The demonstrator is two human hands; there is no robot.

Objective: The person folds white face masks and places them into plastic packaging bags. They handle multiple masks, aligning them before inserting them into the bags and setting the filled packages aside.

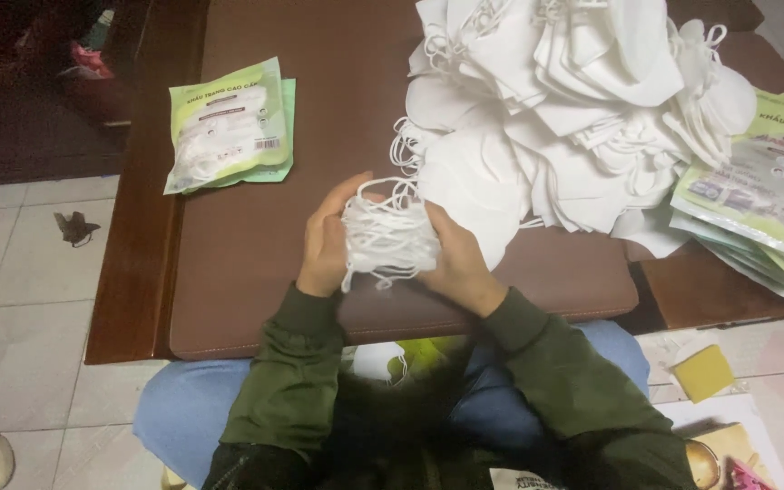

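Head view: left hand [324,243] and right hand [457,263] together, clamped on a stack of white face masks [387,238]. Just beyond right hand, big pile of loose masks [573,118]; beyond left hand, green sealed mask packets [229,125].

We see a small stack of white face masks [390,238], pressed together edge-on, with their thin white ear loops bunched and looping loosely over the top and front. It sits upright above the near edge of the brown worktop [256,227], clasped from both sides, just beside a much larger heap of white masks [573,109].
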